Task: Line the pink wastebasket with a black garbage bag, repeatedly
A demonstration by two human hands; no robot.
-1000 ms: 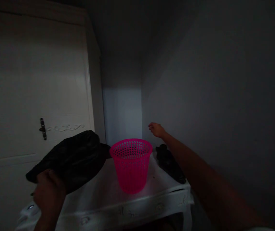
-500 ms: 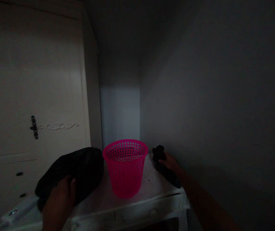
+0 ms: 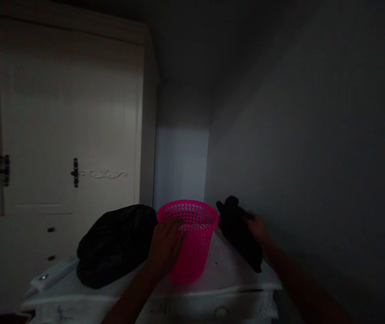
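Observation:
A bright pink perforated plastic basket [image 3: 192,254] stands upright on a white dresser top. My left hand [image 3: 165,245] is at its near left rim, fingers bent over the edge and thumb on the outer side. To the left lies a large, full-looking black plastic bag [image 3: 114,245], which no hand touches. On the right, my right hand [image 3: 256,229] grips a smaller, narrow black bundle [image 3: 238,234], which looks like a bunched plastic bag. It slants along the dresser's right side; the dim light hides its details.
The white dresser [image 3: 226,274] has a front edge with round knobs. A white object with a shiny spot [image 3: 49,276] lies at its left end. Behind on the left rises a white wardrobe [image 3: 108,121] with dark handles. A grey wall [image 3: 300,148] closes the right side.
My left hand has left the large black bag and moved right to the basket's rim. My right hand has shifted along the smaller black bundle, now more upright. The view has turned left.

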